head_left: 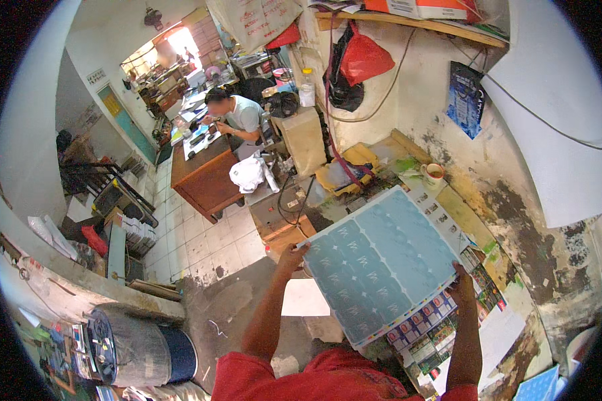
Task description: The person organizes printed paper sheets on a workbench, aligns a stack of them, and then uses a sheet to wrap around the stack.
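A large light-blue printed sheet point(381, 257) with rows of pale curved patterns is held out flat in front of me, tilted. My left hand point(293, 256) pinches its left edge near the far corner. At the right edge, my right hand point(460, 286) grips the near part of the sheet; some of its fingers are hidden underneath. A strip of small colour marks runs along the sheet's near edge. Below it, a colourful printed sheet point(441, 327) with small pictures lies on the worktable, partly covered. A white paper point(306, 298) shows to the left under the blue sheet.
Against the stained wall stands the cluttered worktable, with a cup point(433, 175) and a yellow tray point(346, 168). A person point(242, 120) sits at a brown desk point(201, 175) farther off. A large drum point(140, 347) stands at lower left. Cables and a red bag point(366, 52) hang from above.
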A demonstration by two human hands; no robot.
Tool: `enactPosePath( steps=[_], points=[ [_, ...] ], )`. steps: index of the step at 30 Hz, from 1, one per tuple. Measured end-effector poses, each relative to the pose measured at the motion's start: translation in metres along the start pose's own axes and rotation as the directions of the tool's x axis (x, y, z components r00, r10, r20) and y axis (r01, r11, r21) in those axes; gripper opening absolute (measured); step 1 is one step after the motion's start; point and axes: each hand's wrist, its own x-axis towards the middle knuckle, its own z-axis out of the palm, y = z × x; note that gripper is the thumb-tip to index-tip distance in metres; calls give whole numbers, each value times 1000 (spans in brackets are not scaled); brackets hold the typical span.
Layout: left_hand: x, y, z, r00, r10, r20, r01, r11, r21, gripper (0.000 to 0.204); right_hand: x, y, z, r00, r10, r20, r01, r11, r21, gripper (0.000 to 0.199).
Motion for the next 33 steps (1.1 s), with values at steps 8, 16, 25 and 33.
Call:
enactPosePath(
  steps=[8,16,25,33],
  points=[
    [11,-47,-28,996,-93,-4,90,970,-224,96,-18,26,17,999,-13,37,9,993,118,60],
    [-120,-22,5,940,-177,292,174,984,34,88,-177,133,-11,985,170,-34,-173,981,-85,55],
    [-22,-39,-9,895,212,392,-167,975,-147,86,-105,22,73,894,319,315,-340,940,13,64],
    [-68,-32,18,917,302,260,-248,943,-223,82,-99,48,61,951,234,-199,-275,938,-209,62]
  ],
)
